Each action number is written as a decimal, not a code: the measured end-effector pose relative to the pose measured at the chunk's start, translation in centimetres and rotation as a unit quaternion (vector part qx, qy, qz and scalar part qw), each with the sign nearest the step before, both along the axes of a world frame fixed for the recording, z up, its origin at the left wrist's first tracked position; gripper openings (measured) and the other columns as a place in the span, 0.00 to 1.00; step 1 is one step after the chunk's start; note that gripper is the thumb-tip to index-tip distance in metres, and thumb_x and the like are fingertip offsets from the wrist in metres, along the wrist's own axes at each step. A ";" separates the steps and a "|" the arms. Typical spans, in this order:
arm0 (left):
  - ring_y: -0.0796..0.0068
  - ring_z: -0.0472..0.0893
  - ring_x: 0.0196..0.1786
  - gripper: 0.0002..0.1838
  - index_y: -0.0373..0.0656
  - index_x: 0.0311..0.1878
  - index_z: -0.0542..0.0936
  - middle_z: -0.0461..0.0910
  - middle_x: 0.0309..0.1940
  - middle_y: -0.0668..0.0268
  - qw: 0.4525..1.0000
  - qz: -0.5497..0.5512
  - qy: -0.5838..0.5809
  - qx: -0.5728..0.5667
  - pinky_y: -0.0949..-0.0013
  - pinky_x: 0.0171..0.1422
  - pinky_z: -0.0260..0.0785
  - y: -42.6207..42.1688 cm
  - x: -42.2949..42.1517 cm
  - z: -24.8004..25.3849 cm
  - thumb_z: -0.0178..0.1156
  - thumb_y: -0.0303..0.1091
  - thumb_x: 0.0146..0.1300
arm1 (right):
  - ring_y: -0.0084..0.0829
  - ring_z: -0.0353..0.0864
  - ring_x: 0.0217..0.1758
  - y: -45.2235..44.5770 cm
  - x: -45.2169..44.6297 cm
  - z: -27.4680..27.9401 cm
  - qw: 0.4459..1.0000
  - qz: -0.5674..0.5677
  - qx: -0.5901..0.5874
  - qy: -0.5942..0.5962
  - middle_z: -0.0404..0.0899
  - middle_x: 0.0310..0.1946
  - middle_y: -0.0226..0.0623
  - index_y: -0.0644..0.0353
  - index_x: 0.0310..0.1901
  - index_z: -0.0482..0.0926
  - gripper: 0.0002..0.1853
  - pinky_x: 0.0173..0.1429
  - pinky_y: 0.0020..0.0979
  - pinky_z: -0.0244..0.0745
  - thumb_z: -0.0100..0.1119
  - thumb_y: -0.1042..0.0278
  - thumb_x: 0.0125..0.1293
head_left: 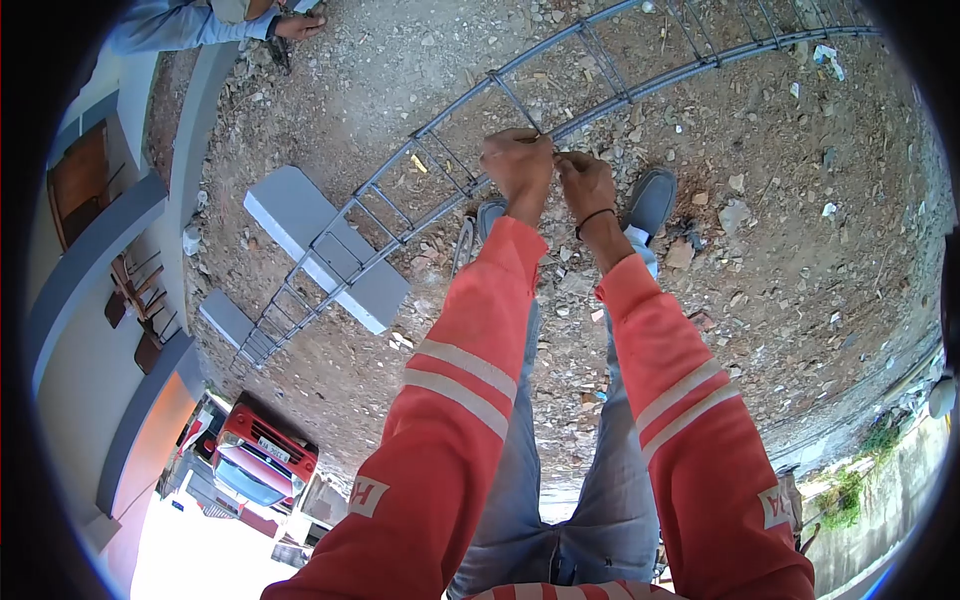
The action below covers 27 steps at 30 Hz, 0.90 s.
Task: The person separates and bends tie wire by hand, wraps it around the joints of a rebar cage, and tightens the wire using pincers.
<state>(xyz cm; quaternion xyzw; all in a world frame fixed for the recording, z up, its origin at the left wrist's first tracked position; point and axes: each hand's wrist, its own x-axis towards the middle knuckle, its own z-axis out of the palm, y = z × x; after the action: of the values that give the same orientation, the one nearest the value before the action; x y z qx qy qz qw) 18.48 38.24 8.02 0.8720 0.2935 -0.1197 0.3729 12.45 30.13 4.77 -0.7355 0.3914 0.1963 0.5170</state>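
Observation:
A long steel rebar cage (455,207) with many crossing stirrups runs from the lower left to the upper right. My left hand (517,168) is closed, fingers curled down against the near bar of the cage. Close beside it, my right hand (588,185) is also closed, its fingertips pinched together by the same bar and wearing a dark band at the wrist. Whatever the fingers pinch is too small or hidden to make out. My shoes stand on the ground just behind the hands.
The cage's left part lies over a large grey block (372,292) and a smaller grey block (228,318). Stony dirt (780,220) surrounds it. Another person's hand (300,26) shows at the upper left. A red vehicle (262,452) and a building's grey-edged wall (75,260) are at left.

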 end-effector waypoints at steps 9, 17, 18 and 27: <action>0.63 0.87 0.30 0.10 0.36 0.29 0.86 0.87 0.27 0.55 0.997 -0.032 -0.054 0.043 0.66 0.39 0.78 -0.6 -1.4 -0.7 0.73 0.33 0.47 | 0.50 0.86 0.45 -3.1 5.8 3.9 0.930 0.334 -0.153 0.015 0.85 0.39 0.51 0.58 0.39 0.85 0.11 0.50 0.45 0.82 0.61 0.61 0.61; 0.59 0.84 0.29 0.07 0.39 0.24 0.81 0.84 0.26 0.57 0.970 -0.147 -0.183 0.066 0.62 0.37 0.75 -0.7 -2.4 -0.4 0.70 0.30 0.45 | 0.44 0.87 0.48 -2.2 12.3 5.2 0.751 0.609 -0.244 -0.071 0.85 0.44 0.45 0.56 0.44 0.83 0.10 0.48 0.42 0.83 0.58 0.66 0.64; 0.58 0.83 0.28 0.07 0.39 0.23 0.80 0.82 0.25 0.57 0.970 -0.157 -0.172 0.070 0.61 0.36 0.74 -0.7 -2.4 -0.7 0.69 0.29 0.45 | 0.44 0.86 0.48 -2.0 13.0 5.1 0.735 0.629 -0.244 -0.071 0.85 0.44 0.43 0.56 0.45 0.83 0.10 0.47 0.42 0.84 0.58 0.66 0.65; 0.49 0.79 0.29 0.02 0.37 0.26 0.79 0.79 0.26 0.53 0.989 -0.057 -0.136 0.001 0.51 0.35 0.69 -1.1 -1.4 -1.1 0.62 0.24 0.48 | 0.38 0.84 0.42 -6.1 15.2 4.8 0.747 0.506 -0.243 -0.357 0.82 0.37 0.40 0.56 0.37 0.79 0.13 0.45 0.42 0.79 0.73 0.65 0.52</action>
<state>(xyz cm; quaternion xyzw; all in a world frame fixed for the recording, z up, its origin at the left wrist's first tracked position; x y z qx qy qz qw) 17.06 37.17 6.96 0.8958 0.1898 -0.0213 0.4014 27.62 23.99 9.53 -0.9431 -0.2162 0.0506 0.2476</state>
